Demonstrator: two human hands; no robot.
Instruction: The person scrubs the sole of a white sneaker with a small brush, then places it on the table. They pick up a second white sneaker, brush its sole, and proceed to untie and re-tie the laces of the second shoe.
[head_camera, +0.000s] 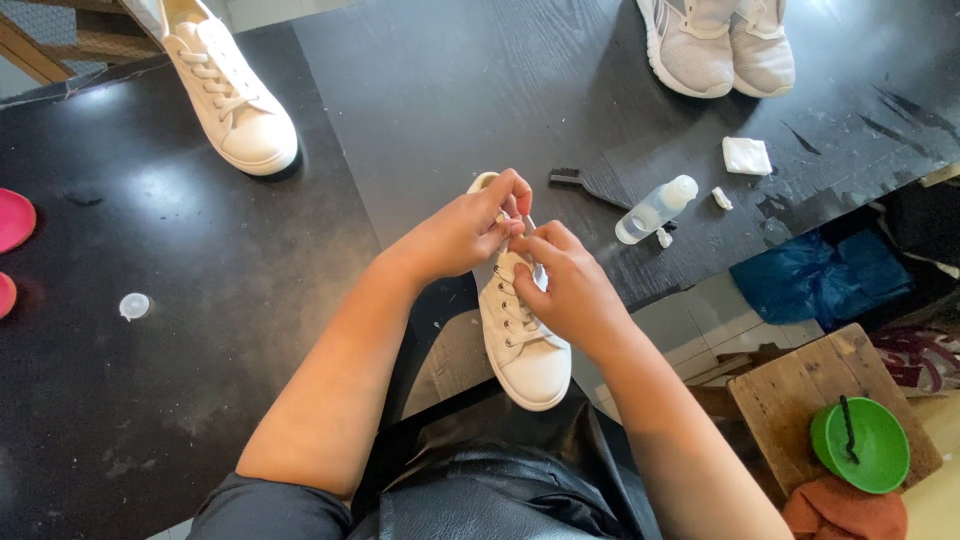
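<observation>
A white lace-up sneaker (530, 362) lies toe toward me at the front edge of the black table (440, 90). My left hand (468, 228) pinches a white lace near the shoe's tongue, fingers closed on it. Beside it, my right hand (565, 285) rests over the lacing and grips the lace too. Both hands cover the upper part of the shoe, so its heel end is mostly hidden.
A second white sneaker (235, 100) stands at the back left. A grey pair of sneakers (715, 45) sits at the back right. A small brush (585, 183), a clear bottle (655, 209), a white cloth (747, 156) and a small cap (133, 305) lie around. A green bowl (860, 445) rests on a wooden stool.
</observation>
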